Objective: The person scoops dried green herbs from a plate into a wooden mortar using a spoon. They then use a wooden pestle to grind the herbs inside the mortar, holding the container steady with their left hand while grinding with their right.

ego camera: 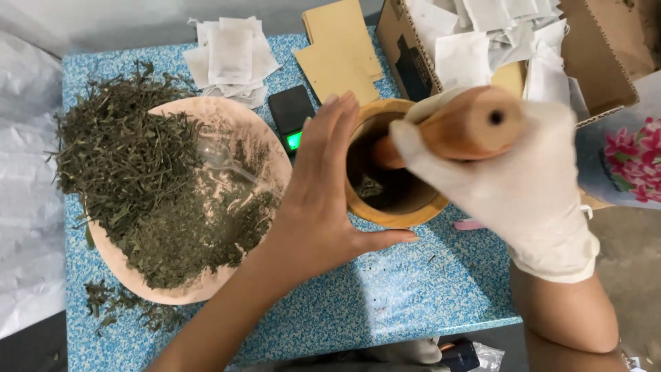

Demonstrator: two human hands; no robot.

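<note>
A wooden mortar stands on the blue speckled table, with dark crushed herbs inside. My left hand is bare and lies flat against the mortar's left wall, thumb along its front. My right hand, in a white glove, grips a thick wooden pestle whose lower end is down in the mortar. Left of the mortar a pale pink tray holds a heap of dried green herbs.
A small black scale with a green display sits behind my left hand. White sachets and tan envelopes lie at the back. A cardboard box of sachets stands at the back right. Loose herb bits lie near the front-left edge.
</note>
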